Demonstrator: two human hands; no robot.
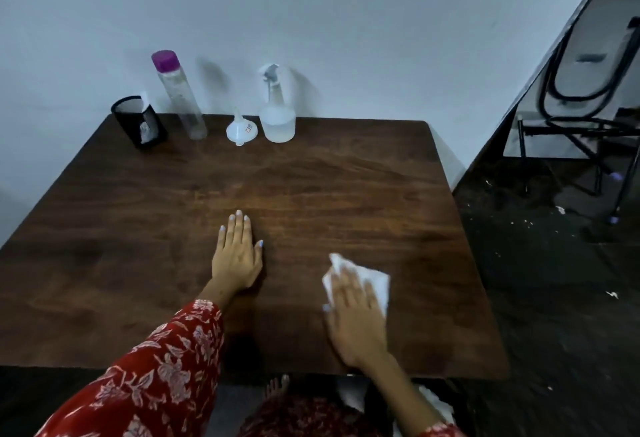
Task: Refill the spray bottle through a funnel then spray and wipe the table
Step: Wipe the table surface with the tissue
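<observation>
You look to be on the last step, the wiping. Your right hand (356, 312) lies flat on the white cloth (372, 280) near the front right of the table (138, 228), fingers straight and slightly spread, pressing down rather than gripping. Your left hand (237, 253) rests palm down nearer the middle, fingers straight and close together, holding nothing.

The spray bottle (277, 114) stands upright at the back edge with its trigger head on and liquid in its lower part, so the filling seems done. The funnel (240, 130) sits upside down just to its left, and the tall clear bottle with the purple cap (180, 97) stands further left, beside a black mesh cup (138, 123).

To wipe well, keep the palm flat so the whole cloth bears on the wood, not only the fingertips. Work in long overlapping passes from one side to the other and towards yourself, so no strip is missed. The cloth is bunched under your hand; spread it if it starts to roll. Shift your left hand out of the way when the cloth reaches that patch, and take care near the back row, since a careless sweep could knock the funnel or the tall bottle over
</observation>
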